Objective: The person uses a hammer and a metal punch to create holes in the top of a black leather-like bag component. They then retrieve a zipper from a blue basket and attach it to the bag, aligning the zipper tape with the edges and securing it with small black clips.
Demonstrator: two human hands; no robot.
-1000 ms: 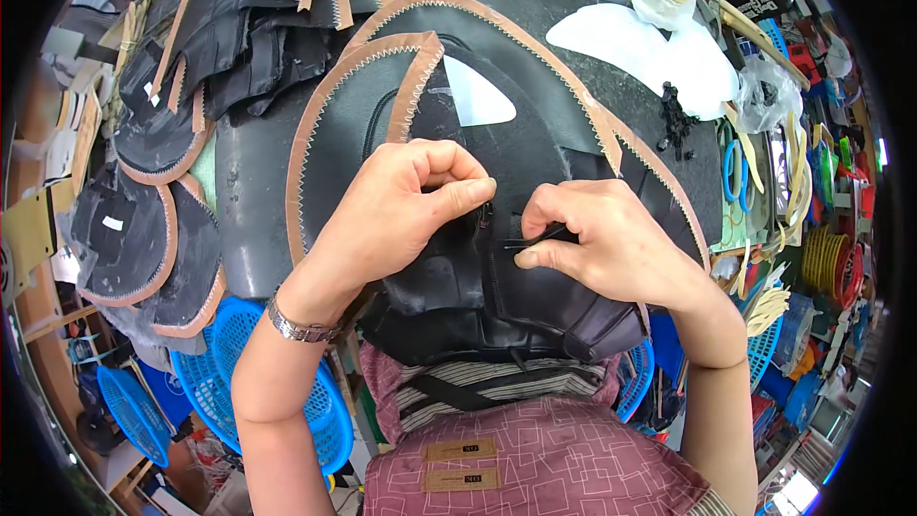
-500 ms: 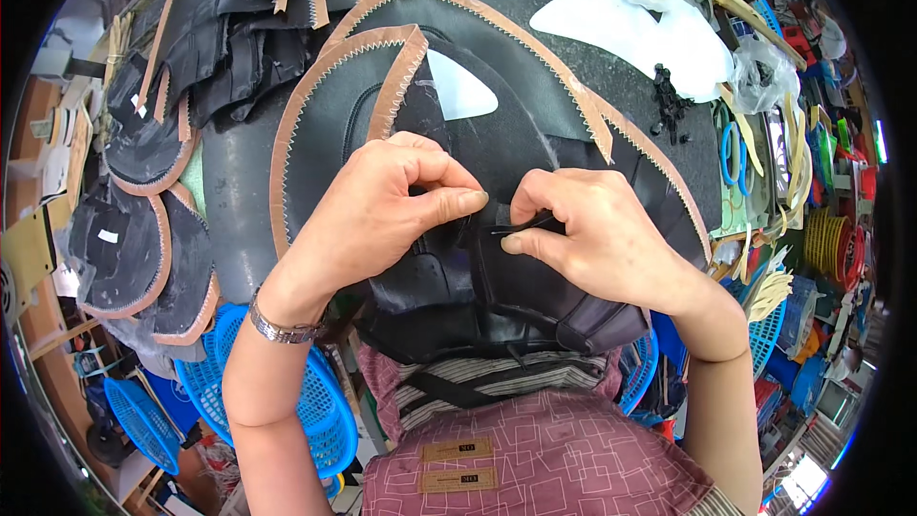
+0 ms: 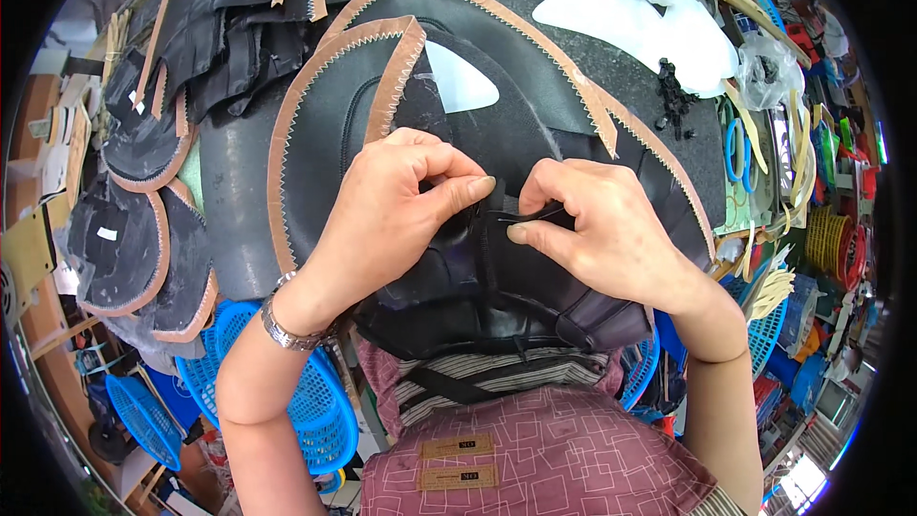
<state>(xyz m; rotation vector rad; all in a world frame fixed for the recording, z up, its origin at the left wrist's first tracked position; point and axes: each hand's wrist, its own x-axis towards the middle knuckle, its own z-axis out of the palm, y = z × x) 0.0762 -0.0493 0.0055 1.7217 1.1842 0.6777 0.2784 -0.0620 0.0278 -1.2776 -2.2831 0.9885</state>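
Note:
A large black leather piece (image 3: 540,277), edged with a tan strip in zigzag stitching, spreads over the work surface and down to my lap. A dark seam or zip line runs down its middle. At that line the thumb and forefinger of my left hand (image 3: 401,196) are pinched together; what they hold is too small to make out. Just right of them, my right hand (image 3: 607,229) pinches a folded black edge of the leather piece between thumb and curled forefinger. A small gap separates the two hands. A white curved panel (image 3: 463,81) shows beyond my left hand.
More black pieces with tan edging (image 3: 119,248) are stacked at the left. White sheet parts (image 3: 621,29), small black bits (image 3: 673,100) and blue-handled scissors (image 3: 734,151) lie at the far right. Blue plastic baskets (image 3: 330,411) stand below on the left.
Both hands stay pinched at the middle of the leather. The left fingertips have risen slightly and moved a little right; the right hand has shifted only slightly.

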